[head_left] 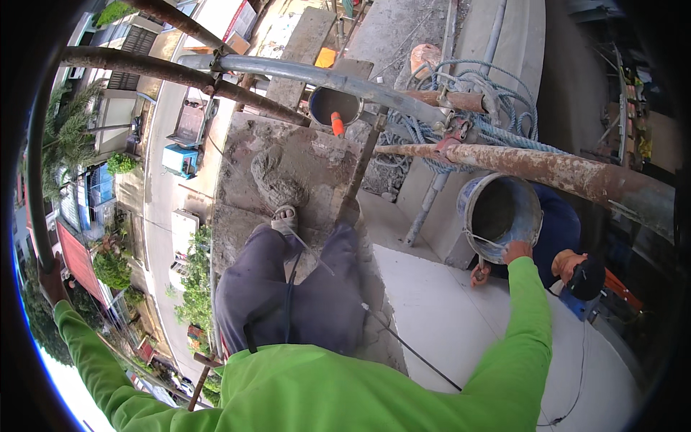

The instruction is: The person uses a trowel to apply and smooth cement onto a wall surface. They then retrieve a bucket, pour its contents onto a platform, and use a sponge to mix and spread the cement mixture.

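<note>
My left hand (52, 282) is closed around an upright scaffold pipe (36, 165) at the far left. On the right, my right hand (517, 250) grips the near edge of a bucket (475, 223) crusted with dried mortar, its mouth facing up toward me. The bucket's inside is dark grey; how full it is I cannot tell. Another person's hand (480, 273) is closed just beside the bucket, below its wire handle. That person, in dark blue with a dark cap (584, 277), is lower down, partly behind the bucket.
Rusty pipes (547, 169) cross ahead, with coiled blue rope (515, 108) over them. Wet mortar (277, 180) lies on the plank platform (234, 155) by my sandalled foot (286, 216). Beyond is another bucket (324, 108) with an orange-handled tool (337, 124). A street (162, 237) lies far below, left.
</note>
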A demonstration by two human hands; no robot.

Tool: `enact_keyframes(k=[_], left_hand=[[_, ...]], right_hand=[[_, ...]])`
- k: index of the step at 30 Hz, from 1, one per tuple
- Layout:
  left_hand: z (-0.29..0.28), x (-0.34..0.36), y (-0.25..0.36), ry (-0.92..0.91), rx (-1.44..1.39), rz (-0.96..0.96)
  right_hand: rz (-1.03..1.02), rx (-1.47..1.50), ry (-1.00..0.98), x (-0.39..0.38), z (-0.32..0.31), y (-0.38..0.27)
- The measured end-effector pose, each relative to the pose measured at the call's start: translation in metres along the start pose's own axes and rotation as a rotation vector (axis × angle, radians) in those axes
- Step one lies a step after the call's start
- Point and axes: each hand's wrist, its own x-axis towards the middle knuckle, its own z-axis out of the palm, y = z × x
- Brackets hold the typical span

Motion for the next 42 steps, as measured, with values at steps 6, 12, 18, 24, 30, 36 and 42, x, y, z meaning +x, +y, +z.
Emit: enact_keyframes(k=[6, 12, 18, 24, 30, 36, 42], left_hand=[[-0.014, -0.011, 0.018, -0.056, 0.008, -0.049], [-0.015, -0.002, 0.02, -0.125, 0.064, -0.079], [-0.01, -0.001, 0.004, -0.052, 0.125, 0.01], [-0.01, -0.008, 0.034, 0.094, 0.151, 0.116], [-0.017, -0.018, 0.05, 0.01, 0.22, -0.004], [-0.016, -0.026, 0.058, 0.155, 0.128, 0.176], [-0.024, -0.041, 0.09, 0.145, 0.201, 0.077]], right_hand=[[-0.142, -0.077, -0.066, -0.023, -0.031, -0.061], [-0.338, 0.015, -0.032, -0.058, -0.068, -0.078], [-0.366, 0.278, -0.014, -0.103, -0.113, -0.103], [-0.458, 0.473, 0.022, -0.127, -0.097, -0.17], [-0.518, 0.379, -0.074, -0.156, -0.162, -0.276], [-0.693, 0.345, -0.072, -0.155, -0.158, -0.365], [-0.793, 0.247, -0.075, -0.149, -0.159, -0.435]])
